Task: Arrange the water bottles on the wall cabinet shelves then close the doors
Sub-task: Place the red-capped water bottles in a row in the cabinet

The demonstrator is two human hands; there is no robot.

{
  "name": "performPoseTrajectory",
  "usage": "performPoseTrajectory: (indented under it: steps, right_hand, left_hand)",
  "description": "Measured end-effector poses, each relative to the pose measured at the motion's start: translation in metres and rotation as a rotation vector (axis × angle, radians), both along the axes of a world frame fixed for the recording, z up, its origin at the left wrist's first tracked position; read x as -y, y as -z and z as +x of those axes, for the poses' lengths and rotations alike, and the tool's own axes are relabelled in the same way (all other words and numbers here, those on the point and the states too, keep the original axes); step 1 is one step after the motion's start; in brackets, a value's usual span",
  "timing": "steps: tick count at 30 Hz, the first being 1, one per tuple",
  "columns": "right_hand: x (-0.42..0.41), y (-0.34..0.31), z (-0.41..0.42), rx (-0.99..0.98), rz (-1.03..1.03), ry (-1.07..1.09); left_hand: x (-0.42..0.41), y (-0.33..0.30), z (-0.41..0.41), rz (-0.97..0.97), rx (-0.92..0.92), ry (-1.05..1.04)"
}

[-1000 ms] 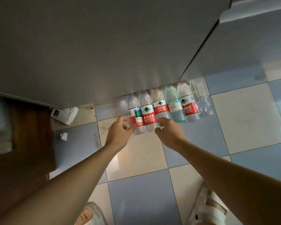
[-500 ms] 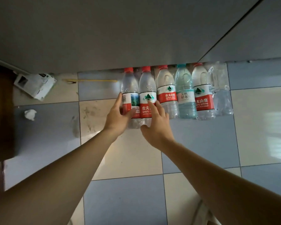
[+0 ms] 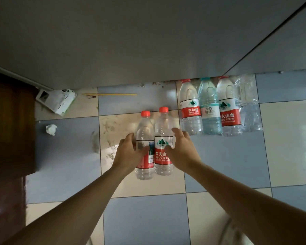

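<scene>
Two clear water bottles with red caps are lifted off the tiled floor, side by side. My left hand (image 3: 128,153) grips the left bottle (image 3: 144,138) around its label. My right hand (image 3: 181,149) grips the right bottle (image 3: 163,128), which has a red and white label. Against the grey wall stand several more bottles: a red-labelled one (image 3: 190,106), a pale blue one (image 3: 209,108), another red-labelled one (image 3: 228,106) and a clear unlabelled one (image 3: 248,103). No cabinet shelf is in view.
A grey wall panel (image 3: 131,41) fills the top. A dark wooden door or furniture edge (image 3: 9,121) stands at the left. On the floor lie a white carton (image 3: 57,99), a crumpled paper ball (image 3: 51,129) and a thin yellow stick (image 3: 111,94).
Both hands have closed on the two leftmost bottles and pulled them out of the row, towards me. The other bottles remain by the wall. The camera has tilted closer.
</scene>
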State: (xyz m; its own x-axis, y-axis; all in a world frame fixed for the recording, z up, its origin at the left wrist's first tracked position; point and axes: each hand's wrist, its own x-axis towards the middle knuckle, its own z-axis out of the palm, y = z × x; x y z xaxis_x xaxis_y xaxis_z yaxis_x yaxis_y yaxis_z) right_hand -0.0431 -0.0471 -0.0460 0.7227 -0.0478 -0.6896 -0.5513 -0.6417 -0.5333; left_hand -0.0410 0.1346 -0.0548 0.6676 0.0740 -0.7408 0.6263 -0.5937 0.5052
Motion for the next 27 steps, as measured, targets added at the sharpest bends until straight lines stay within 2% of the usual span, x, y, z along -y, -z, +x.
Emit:
performPoseTrajectory:
  steps: [6,14,21,27]
  right_hand:
    - [-0.009,0.023,0.047,-0.054,0.037,0.095]
    - [-0.013,0.012,0.040,-0.006,0.110,0.238]
    - [-0.001,-0.040,0.022,0.225,0.099,0.248]
    - [0.002,-0.062,0.004,0.446,0.020,0.266]
  left_hand:
    - [0.018,0.022,0.043,0.000,0.092,-0.008]
    - [0.011,0.013,0.031,-0.033,0.169,-0.154]
    - [-0.003,-0.045,0.034,-0.138,0.286,-0.075]
    - [0.000,-0.064,0.019,-0.015,0.569,0.001]
